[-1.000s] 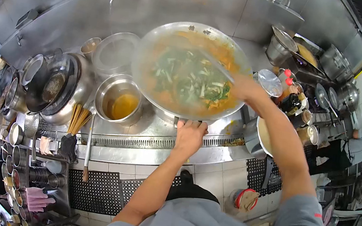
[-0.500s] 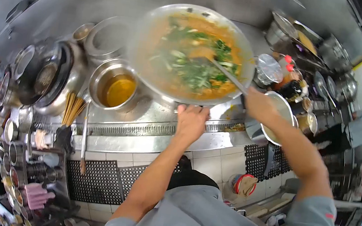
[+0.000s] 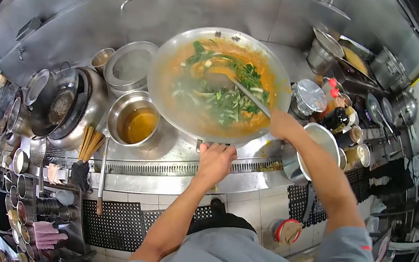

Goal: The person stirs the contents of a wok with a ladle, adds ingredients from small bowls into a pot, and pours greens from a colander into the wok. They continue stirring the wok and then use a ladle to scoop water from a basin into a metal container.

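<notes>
A very wide steel pan [image 3: 160,76] holds orange sauce with green leafy vegetables [image 3: 225,100], and steam rises from it. My right hand [image 3: 283,125] is wrapped round the handle of a long ladle [image 3: 250,96], whose round head lies in the food near the pan's middle. At the pan's near edge, my left hand [image 3: 215,162] has its fingers curled over a small dark handle or tab. A steel pot of yellow-brown liquid [image 3: 139,124] stands left of the pan.
Left are a lidded pot [image 3: 131,66], stacked woks [image 3: 58,101], wooden sticks [image 3: 91,144] and a long brush [image 3: 102,180]. On the right stand a white-rimmed bucket [image 3: 323,138], a foil-covered bowl [image 3: 311,96] and bottles [image 3: 336,118]. A red-rimmed bucket [image 3: 287,231] sits on the floor.
The view has shifted, so the pan appears lower. The ladle's head has moved left in the food, and my right hand has moved with it. My left hand stays at the near edge.
</notes>
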